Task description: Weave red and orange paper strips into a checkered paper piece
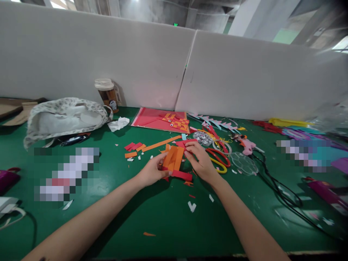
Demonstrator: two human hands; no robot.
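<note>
My left hand (152, 170) and my right hand (199, 161) both grip a woven piece of orange and red paper strips (174, 161) just above the green table (163, 217). The left fingers pinch its left edge; the right fingers hold its upper right, on a red strip. A long loose orange strip (160, 144) and short red and orange offcuts (133, 148) lie just beyond the hands. Red and yellow scissors (220, 159) rest right of my right hand.
A red sheet with an orange woven patch (160, 119) lies at the back. A cup (107, 93), a patterned cloth bag (62, 117), crumpled tissue (118, 124), a pink glue gun (246, 143) with a black cable (280, 192), googly eyes (202, 137) and coloured paper (299, 132) surround the spot. White partitions stand behind.
</note>
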